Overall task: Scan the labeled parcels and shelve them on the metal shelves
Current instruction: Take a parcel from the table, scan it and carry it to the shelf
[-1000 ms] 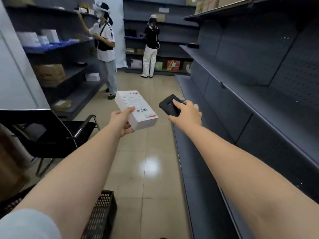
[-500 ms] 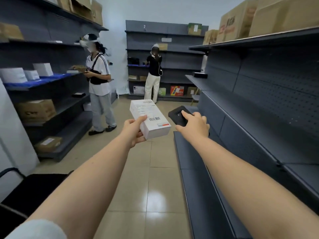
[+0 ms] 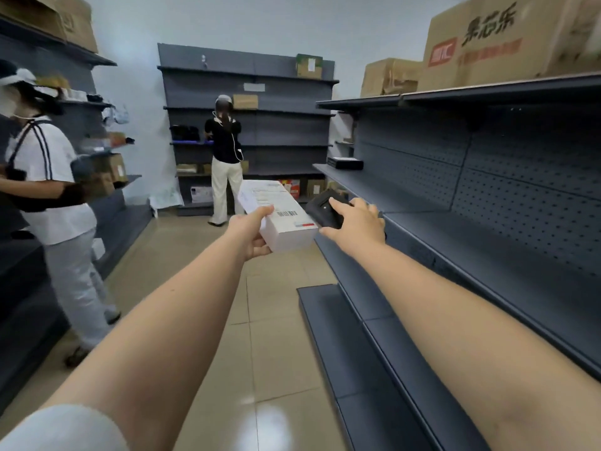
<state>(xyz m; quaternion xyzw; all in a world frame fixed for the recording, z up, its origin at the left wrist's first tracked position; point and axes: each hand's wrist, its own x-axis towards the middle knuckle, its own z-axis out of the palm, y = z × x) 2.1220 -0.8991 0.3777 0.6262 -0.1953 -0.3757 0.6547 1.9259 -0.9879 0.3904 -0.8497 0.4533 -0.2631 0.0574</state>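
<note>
2 hands stretch out at chest height in an aisle of dark metal shelves (image 3: 487, 242): the left hand (image 3: 252, 232) grasps a white parcel (image 3: 279, 216) by its near end, thumb on top, while the right hand (image 3: 356, 222) clasps a black scanner (image 3: 325, 209), index finger laid along its top. The parcel is in the air, just left of the scanner and almost touching it. Compared with half a second ago, the view has lifted and swung right, the parcel sits closer to the scanner, and the person in a white shirt (image 3: 48, 190) now stands much nearer at the left edge. The parcel's shipping label carries a barcode and a red strip; its text is too blurred to read. A cardboard box (image 3: 507, 40) on the top right shelf shows large Chinese characters and a red logo
</note>
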